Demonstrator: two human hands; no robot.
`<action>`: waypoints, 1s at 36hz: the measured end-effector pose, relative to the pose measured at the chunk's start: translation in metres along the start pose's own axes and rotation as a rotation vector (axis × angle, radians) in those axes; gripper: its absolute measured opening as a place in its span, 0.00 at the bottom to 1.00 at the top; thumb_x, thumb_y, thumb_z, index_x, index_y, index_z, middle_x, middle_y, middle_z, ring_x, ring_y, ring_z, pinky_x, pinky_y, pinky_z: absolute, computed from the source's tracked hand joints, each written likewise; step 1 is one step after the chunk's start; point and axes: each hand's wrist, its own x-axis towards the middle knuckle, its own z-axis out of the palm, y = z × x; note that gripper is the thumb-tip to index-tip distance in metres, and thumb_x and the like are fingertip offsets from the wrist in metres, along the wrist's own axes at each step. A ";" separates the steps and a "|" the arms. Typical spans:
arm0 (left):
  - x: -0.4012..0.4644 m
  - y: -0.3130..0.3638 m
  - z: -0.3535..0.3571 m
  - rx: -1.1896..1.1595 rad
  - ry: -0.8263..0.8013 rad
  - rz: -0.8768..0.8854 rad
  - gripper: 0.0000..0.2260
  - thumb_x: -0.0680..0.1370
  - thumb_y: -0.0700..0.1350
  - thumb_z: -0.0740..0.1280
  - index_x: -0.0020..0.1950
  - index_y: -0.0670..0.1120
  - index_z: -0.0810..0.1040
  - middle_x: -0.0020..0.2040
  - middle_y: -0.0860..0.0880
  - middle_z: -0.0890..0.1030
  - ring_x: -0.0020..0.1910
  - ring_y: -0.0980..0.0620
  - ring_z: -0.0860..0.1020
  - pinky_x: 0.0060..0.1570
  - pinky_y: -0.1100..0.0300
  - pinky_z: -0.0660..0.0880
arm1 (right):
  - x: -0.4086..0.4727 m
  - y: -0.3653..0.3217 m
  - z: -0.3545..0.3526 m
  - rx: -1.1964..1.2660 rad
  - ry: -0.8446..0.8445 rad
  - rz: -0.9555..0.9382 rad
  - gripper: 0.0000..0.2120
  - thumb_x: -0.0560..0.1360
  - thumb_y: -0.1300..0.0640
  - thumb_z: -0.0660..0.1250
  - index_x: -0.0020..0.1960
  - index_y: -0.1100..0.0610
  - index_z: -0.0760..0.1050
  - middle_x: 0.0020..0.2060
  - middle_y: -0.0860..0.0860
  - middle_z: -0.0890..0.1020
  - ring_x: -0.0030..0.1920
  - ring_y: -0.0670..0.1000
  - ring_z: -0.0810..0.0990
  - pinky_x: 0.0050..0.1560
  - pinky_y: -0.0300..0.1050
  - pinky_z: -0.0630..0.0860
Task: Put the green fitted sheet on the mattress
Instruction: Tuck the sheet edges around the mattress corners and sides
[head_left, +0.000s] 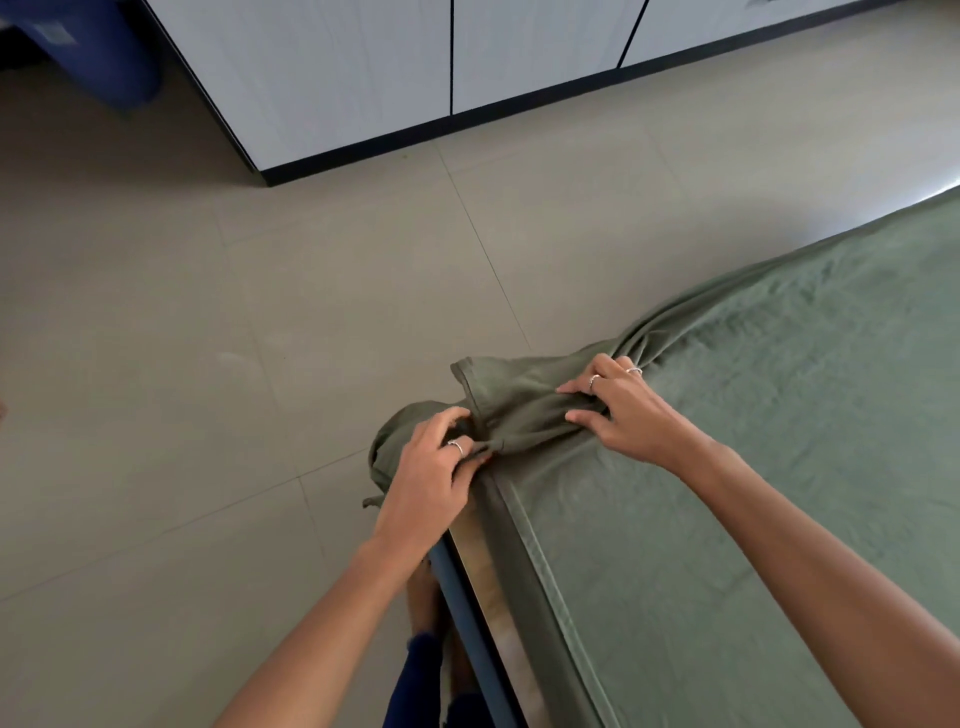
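Two hands work one corner: green fitted sheet (727, 467) covers the mattress top, bunched corner at 10 o'clock still untucked, left hand (426, 467) pinching it, right hand (628, 410) gripping a fold.

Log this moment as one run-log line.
left hand: grips bunched corner | right hand: pinches green fitted sheet | corner untucked

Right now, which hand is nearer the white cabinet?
Right. The right hand grips the green fitted sheet farther up, toward the cabinet; the left hand is farther back.
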 end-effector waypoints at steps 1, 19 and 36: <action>0.004 -0.001 -0.001 -0.001 0.022 -0.012 0.10 0.76 0.47 0.66 0.46 0.41 0.83 0.59 0.45 0.78 0.55 0.49 0.75 0.58 0.60 0.68 | 0.003 0.002 0.001 -0.005 0.033 -0.015 0.10 0.74 0.59 0.71 0.55 0.57 0.81 0.44 0.49 0.70 0.48 0.54 0.68 0.52 0.38 0.59; 0.006 0.040 0.003 -0.230 -0.203 -0.474 0.25 0.80 0.61 0.53 0.64 0.44 0.72 0.44 0.51 0.78 0.52 0.45 0.78 0.44 0.57 0.69 | 0.025 -0.006 -0.014 -0.032 -0.129 0.002 0.12 0.79 0.51 0.59 0.41 0.55 0.74 0.29 0.47 0.75 0.36 0.52 0.74 0.44 0.43 0.63; 0.007 0.031 0.018 -0.960 -0.072 -1.191 0.13 0.75 0.54 0.70 0.44 0.43 0.82 0.46 0.47 0.83 0.48 0.49 0.80 0.55 0.55 0.76 | 0.029 -0.039 -0.019 -0.427 -0.385 0.097 0.17 0.80 0.48 0.53 0.57 0.52 0.78 0.54 0.52 0.82 0.58 0.55 0.77 0.58 0.48 0.68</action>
